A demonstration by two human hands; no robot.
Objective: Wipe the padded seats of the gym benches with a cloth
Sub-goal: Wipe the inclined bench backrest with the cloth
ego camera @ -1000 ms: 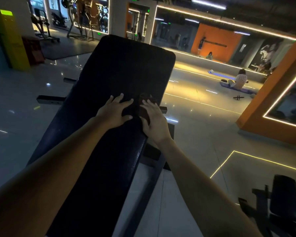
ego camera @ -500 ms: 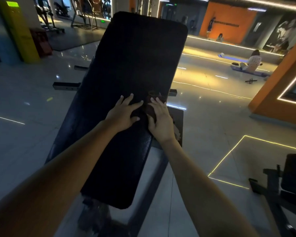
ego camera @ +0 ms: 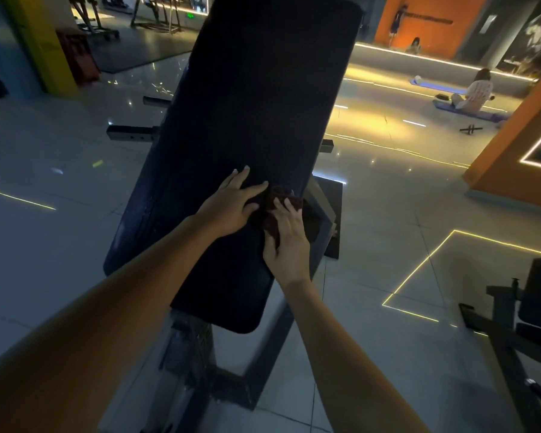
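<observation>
Cloth (ego camera: 278,200), dark and crumpled, under flat right hand (ego camera: 289,235); left hand (ego camera: 235,207) spread on smooth padded seat (ego camera: 256,98).

Both hands have slid down the bench pad (ego camera: 247,104) toward its near end, taking the dark red cloth (ego camera: 269,221) along. The right hand (ego camera: 286,242) now lies lower than the left hand (ego camera: 231,207), closer to the pad's right edge. The pad's near end has come into view.
</observation>
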